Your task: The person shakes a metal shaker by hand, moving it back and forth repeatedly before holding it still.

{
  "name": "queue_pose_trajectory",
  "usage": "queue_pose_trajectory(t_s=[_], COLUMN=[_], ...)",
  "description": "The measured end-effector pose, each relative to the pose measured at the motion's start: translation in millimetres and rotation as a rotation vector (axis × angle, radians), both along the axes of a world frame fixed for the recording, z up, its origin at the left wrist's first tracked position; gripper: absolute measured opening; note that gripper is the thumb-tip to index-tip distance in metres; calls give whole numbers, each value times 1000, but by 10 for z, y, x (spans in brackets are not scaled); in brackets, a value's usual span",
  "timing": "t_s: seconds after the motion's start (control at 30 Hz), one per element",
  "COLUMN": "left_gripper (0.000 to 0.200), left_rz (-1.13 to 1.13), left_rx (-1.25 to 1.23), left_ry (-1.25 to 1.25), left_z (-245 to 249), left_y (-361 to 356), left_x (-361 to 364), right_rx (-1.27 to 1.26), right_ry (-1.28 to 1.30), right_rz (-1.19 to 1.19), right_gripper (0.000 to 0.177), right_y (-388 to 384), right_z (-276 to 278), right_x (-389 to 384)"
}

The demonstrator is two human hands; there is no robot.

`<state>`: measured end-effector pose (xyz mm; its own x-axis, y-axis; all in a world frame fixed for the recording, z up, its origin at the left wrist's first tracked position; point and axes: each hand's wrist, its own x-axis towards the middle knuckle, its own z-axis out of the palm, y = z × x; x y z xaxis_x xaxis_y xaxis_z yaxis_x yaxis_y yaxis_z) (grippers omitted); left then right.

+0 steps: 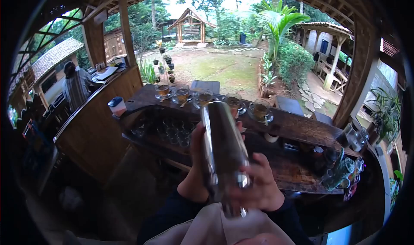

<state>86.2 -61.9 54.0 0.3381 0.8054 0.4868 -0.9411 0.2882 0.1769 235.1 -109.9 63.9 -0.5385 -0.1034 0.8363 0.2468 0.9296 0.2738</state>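
I hold a tall, polished steel shaker tin point(222, 146) in front of my chest, tilted so that its top leans away from me and a little to the left. My left hand point(196, 167) wraps the left side of its middle, fingers curled tight round the back of the metal. My right hand point(258, 185) clasps it lower down on the right, fingers closed across the front near the base. Both hands grip it firmly, and it hangs in the air above the near edge of the dark wooden bench point(297, 169), touching nothing else.

Just under the tin, a pale beige cloth point(215, 227) lies against my body. Beyond the tin, on the raised top of the bench, five clear glass cups of amber tea point(204, 96) stand in a curved row, each on a saucer. Below them on the left, a cluster of small empty glasses point(172, 133) sits on the lower shelf. A white tub with a blue lid point(117, 106) stands at the left corner. A group of glass bottles point(343, 171) is at the bench's right end. Well to the left, a person in a striped shirt point(76, 87) faces away at another counter. A green palm point(280, 20) grows in the garden outside.
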Motion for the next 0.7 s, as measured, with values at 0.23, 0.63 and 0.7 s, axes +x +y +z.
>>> queue_pose_trajectory(t_s=[0.23,0.63,0.7], left_gripper=[95,97,94], left_rz=[1255,1796,2031], left_rx=[447,723,837], left_ry=[112,-270,-272], left_z=[-214,-296,-354], left_y=[-166,-765,-594], left_x=[-355,90,143], right_rx=[-967,-711,-1036], right_ry=[719,643,767], right_rz=[516,1108,1108], right_gripper=[35,31,38], right_y=[812,592,696], right_z=[-567,-52,-145], right_x=[-437,-768,-771])
